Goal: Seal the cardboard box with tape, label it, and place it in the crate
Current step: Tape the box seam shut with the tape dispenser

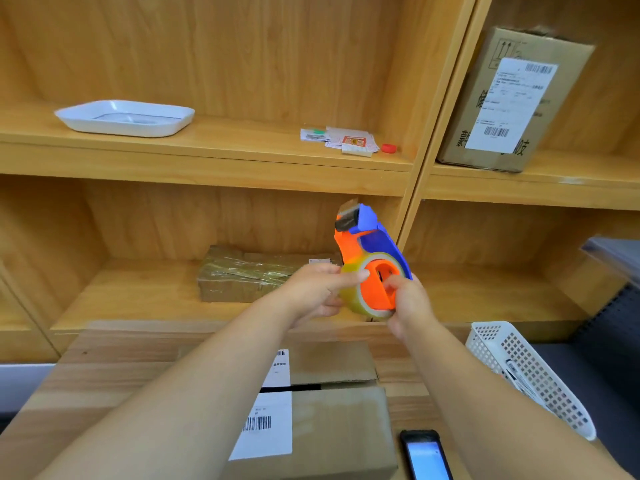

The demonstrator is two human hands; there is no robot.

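Both hands hold the tape dispenser (pixel 372 251) mid-frame, your left hand (pixel 313 292) pinching the roll (pixel 350 296) and your right hand (pixel 410 306) gripping its other side, so pull the tape end (pixel 348 206) free before you lower it to the untaped cardboard box (pixel 332 420) at bottom centre.

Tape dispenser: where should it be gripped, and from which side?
Probably the orange handle inside the tape roll, coming from the near, lower side, as the right hand does now. The opening takes curled fingers, and the cutter blade sits at the far upper end, away from that grip.
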